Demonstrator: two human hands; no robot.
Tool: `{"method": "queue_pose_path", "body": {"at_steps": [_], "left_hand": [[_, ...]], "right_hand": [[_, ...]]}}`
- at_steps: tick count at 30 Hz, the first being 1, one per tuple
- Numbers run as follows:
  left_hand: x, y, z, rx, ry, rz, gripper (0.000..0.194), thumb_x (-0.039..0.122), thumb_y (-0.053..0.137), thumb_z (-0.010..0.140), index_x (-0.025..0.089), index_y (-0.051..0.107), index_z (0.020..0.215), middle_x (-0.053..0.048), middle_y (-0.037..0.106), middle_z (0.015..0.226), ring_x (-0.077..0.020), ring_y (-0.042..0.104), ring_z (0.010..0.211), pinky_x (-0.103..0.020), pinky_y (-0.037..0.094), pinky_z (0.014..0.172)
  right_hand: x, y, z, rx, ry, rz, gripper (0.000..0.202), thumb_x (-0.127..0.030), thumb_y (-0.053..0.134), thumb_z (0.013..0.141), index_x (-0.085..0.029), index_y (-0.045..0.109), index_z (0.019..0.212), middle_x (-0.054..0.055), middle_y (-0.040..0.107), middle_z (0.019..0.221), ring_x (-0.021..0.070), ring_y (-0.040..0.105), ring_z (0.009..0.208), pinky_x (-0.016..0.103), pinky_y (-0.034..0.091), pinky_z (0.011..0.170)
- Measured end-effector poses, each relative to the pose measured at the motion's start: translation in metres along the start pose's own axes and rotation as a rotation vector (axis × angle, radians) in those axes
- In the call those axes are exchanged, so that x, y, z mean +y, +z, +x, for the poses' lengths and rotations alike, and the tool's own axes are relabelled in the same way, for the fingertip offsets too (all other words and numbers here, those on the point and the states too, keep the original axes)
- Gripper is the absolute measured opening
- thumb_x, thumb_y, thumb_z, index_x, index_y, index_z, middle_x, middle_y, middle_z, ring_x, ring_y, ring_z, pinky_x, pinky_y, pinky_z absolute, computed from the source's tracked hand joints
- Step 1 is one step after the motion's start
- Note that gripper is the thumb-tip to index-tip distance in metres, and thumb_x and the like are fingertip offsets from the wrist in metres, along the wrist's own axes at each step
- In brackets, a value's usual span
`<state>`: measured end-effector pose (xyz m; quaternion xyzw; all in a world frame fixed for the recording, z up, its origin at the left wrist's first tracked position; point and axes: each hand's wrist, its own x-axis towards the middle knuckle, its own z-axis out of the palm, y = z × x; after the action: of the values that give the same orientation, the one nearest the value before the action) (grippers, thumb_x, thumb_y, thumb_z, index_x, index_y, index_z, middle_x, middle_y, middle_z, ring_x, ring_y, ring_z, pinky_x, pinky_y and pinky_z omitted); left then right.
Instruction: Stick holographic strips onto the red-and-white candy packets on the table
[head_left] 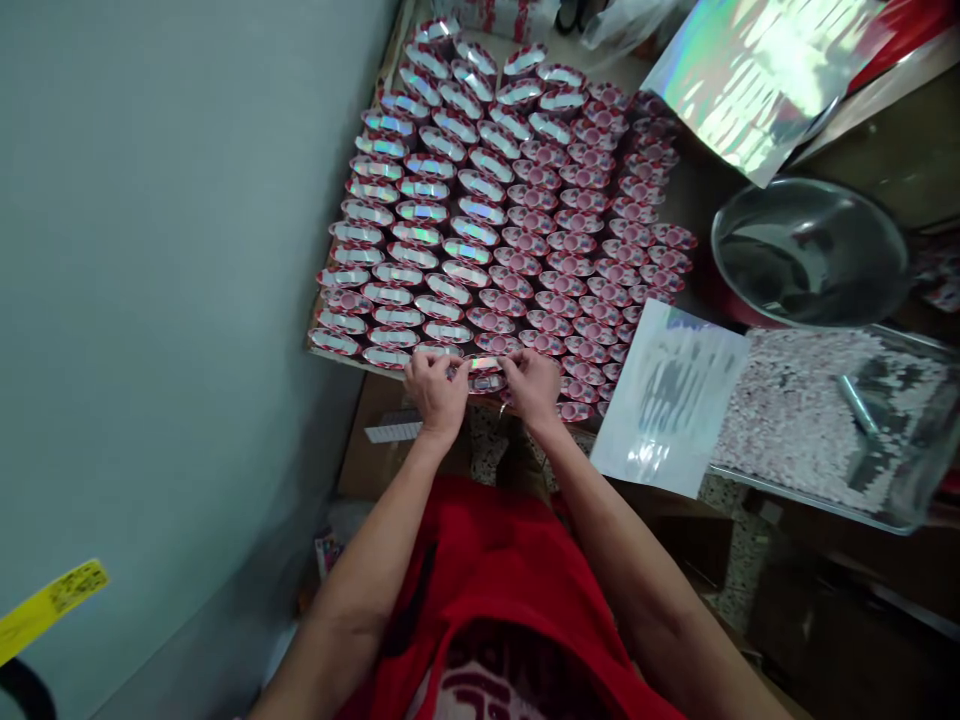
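My left hand and right hand work at the near edge of the table, thumb and fingers of each drawn together on an end of a shiny strip. That strip lies across the top of one oval container, with my hands as the middle of the dial. I can't tell whether it is stuck down yet.

Room is tight. From eleven to one o'clock the oval containers stand packed in rows, tops nearly touching. The wall closes off nine o'clock, right up to the table's left edge. At six, my red garment sits just back from the table edge, leaving a gap for my forearms. At three a white sheet reaches out past the rows, and beyond it comes a tray of small pale bits; a metal bowl stands at two.

The sheet hides the tray's near end. Between one and two, a silvery sheet is cut off at the top and blown out by glare. My fingertips cover the strip's ends, and the far containers are hard to make out.
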<state>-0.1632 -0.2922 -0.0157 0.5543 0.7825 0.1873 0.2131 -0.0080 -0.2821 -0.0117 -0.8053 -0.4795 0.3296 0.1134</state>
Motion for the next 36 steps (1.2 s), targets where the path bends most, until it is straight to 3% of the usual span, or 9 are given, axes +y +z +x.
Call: {"method": "queue_pose_path", "body": {"at_steps": [16,19,22,27,30,34,36], "left_hand": [[0.003,0.004,-0.001,-0.019,-0.034,0.038,0.015,0.038,0.08,0.086,0.025,0.074,0.081,-0.01,0.061,0.111,-0.0329,0.055,0.113,-0.045,0.042,0.095],[0.007,0.004,0.001,0.014,-0.118,0.034,0.023,0.038,0.084,0.081,0.023,0.067,0.088,-0.011,0.06,0.113,-0.0334,0.055,0.116,-0.046,0.043,0.098],[0.011,0.002,0.01,0.05,-0.214,0.022,0.043,0.037,0.091,0.072,0.022,0.06,0.096,-0.012,0.06,0.114,-0.0342,0.056,0.117,-0.047,0.044,0.101],[0.013,-0.01,0.016,-0.007,-0.174,-0.086,0.034,0.026,0.089,0.073,0.023,0.057,0.087,-0.01,0.064,0.11,-0.0312,0.059,0.114,-0.046,0.045,0.105],[0.011,-0.022,-0.004,-0.18,-0.222,-0.423,0.024,0.034,0.083,0.081,0.021,0.064,0.09,-0.006,0.07,0.097,-0.0223,0.065,0.095,-0.035,0.051,0.091],[0.015,-0.037,-0.039,-0.67,-0.748,-0.959,0.05,0.066,0.07,0.087,0.017,0.073,0.092,-0.007,0.074,0.082,-0.0128,0.064,0.065,-0.023,0.048,0.061],[0.02,-0.042,-0.048,-0.792,-0.946,-1.13,0.055,0.069,0.073,0.083,0.015,0.075,0.092,-0.009,0.076,0.083,-0.0116,0.066,0.063,-0.02,0.05,0.059]], "right_hand": [[0.002,0.007,-0.001,-0.003,0.007,-0.034,0.026,-0.046,0.063,0.094,-0.024,0.076,0.091,0.003,0.074,0.08,0.021,0.064,0.073,0.03,0.035,0.066],[-0.001,0.007,0.003,0.026,0.068,-0.107,0.026,-0.048,0.071,0.089,-0.023,0.071,0.098,0.004,0.074,0.086,0.0241,0.065,0.079,0.031,0.037,0.069],[-0.005,0.004,0.01,0.071,0.149,-0.133,0.046,-0.051,0.084,0.076,-0.021,0.064,0.104,0.005,0.072,0.087,0.0258,0.064,0.08,0.031,0.037,0.069],[-0.013,-0.007,0.011,0.071,0.145,0.081,0.037,-0.049,0.081,0.075,-0.025,0.056,0.087,-0.002,0.062,0.073,0.0207,0.057,0.07,0.029,0.035,0.068],[-0.017,-0.014,0.007,0.131,0.143,0.345,0.043,-0.055,0.08,0.073,-0.025,0.051,0.08,-0.007,0.053,0.066,0.0159,0.05,0.061,0.028,0.034,0.063],[-0.023,-0.018,0.004,0.181,0.1,0.557,0.044,-0.056,0.079,0.074,-0.026,0.047,0.078,-0.009,0.045,0.062,0.0125,0.041,0.056,0.027,0.031,0.057],[-0.025,-0.019,0.002,0.182,0.065,0.602,0.045,-0.056,0.08,0.075,-0.026,0.046,0.078,-0.009,0.043,0.062,0.0119,0.039,0.055,0.027,0.031,0.056]]}}
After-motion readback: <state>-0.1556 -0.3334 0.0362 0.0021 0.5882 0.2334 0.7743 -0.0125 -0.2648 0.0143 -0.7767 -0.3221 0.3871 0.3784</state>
